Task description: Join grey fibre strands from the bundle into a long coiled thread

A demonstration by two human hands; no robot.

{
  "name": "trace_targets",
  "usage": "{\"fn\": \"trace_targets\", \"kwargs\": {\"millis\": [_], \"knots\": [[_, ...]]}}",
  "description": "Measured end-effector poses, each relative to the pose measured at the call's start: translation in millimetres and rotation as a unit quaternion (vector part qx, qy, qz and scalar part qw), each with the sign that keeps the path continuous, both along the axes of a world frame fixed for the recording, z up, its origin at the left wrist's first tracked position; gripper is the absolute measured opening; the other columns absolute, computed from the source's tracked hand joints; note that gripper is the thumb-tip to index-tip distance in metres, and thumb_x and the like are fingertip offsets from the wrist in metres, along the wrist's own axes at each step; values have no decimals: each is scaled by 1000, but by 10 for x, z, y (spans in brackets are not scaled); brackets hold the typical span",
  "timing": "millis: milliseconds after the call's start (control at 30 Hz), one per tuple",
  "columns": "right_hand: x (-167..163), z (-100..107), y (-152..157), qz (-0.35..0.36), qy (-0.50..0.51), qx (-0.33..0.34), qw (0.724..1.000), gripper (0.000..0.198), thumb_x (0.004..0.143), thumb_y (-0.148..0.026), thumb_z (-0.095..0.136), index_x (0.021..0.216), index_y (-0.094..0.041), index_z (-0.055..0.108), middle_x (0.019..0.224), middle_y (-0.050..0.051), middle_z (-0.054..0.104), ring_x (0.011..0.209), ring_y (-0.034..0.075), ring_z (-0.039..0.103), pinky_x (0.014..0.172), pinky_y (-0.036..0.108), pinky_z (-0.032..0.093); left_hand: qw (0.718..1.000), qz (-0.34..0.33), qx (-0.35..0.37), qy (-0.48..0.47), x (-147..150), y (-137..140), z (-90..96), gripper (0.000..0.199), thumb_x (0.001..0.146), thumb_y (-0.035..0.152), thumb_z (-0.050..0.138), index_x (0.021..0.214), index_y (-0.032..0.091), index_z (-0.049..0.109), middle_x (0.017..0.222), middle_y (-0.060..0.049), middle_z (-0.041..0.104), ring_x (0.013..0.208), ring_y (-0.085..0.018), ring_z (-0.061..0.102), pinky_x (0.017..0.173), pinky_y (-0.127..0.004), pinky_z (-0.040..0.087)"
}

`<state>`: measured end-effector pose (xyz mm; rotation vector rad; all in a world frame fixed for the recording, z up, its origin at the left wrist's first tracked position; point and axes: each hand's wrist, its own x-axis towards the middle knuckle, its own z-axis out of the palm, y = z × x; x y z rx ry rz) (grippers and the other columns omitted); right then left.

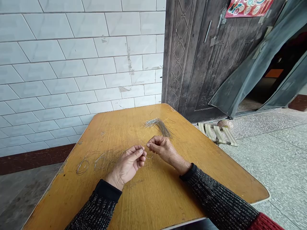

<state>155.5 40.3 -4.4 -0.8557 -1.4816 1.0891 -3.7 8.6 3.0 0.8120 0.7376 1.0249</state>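
Note:
Over the middle of the wooden table (153,191), my left hand (129,161) is closed, pinching a thin wire (150,157) between thumb and fingers. My right hand (161,148) is just to its right, thumb and forefinger pinched together on the wire's other part. A short curve of the wire hangs between both hands. Beyond the right hand lies a loose bundle of thin wires (158,124). Left of my left hand are a wire loop (82,166) and another wire loop (100,162); a further coil is partly hidden behind that hand.
A white tiled wall (72,73) stands behind the table, beside a dark carved door (192,64). Grey curtains (254,70) hang at the right. A low stool with striped straps (217,133) is on the speckled floor by the table's right edge.

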Motion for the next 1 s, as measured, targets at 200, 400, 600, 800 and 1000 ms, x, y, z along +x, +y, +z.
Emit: {"fn": "trace_targets", "kwargs": {"millis": [200, 400, 600, 800, 1000], "knots": [[-17, 6, -24, 4, 2, -4, 1000, 21, 69, -34, 63, 59, -17, 55, 50, -4, 51, 45, 7, 41, 45, 21, 33, 1000, -2, 2, 4, 7, -6, 15, 21, 61, 16, 75, 74, 13, 60, 68, 1, 59, 54, -4, 51, 51, -14, 40], [-37, 7, -54, -2, -7, 7, 1000, 20, 70, -33, 62, 59, -17, 55, 50, -4, 49, 45, 7, 39, 43, 20, 32, 999, -29, 11, 32, -18, -19, 12, 20, 61, 18, 75, 72, 14, 58, 69, 1, 59, 57, -6, 53, 53, -17, 41], [-35, -11, -34, -3, -3, 5, 1000, 20, 69, -31, 62, 57, -18, 53, 50, -4, 47, 46, 7, 38, 45, 20, 31, 997, -48, 32, 58, -24, -27, 29, 21, 62, 22, 74, 72, 14, 58, 71, 0, 58, 59, -7, 53, 57, -19, 42], [-3, -38, -2, -18, -45, 15, 999, 20, 72, -30, 59, 58, -18, 52, 51, -5, 46, 47, 8, 38, 46, 21, 31, 973, 37, 113, 198, 15, -39, 41, 13, 70, 25, 63, 72, 16, 55, 72, -1, 59, 62, -10, 56, 51, -19, 39], [-36, 27, -86, -52, -142, 47, 987, 16, 72, -25, 56, 58, -18, 53, 52, -4, 46, 47, 8, 38, 46, 21, 29, 923, 121, 197, 307, 37, 30, -81, 15, 71, 21, 57, 84, 16, 63, 70, -3, 62, 58, -13, 57, 52, -23, 42]]}}
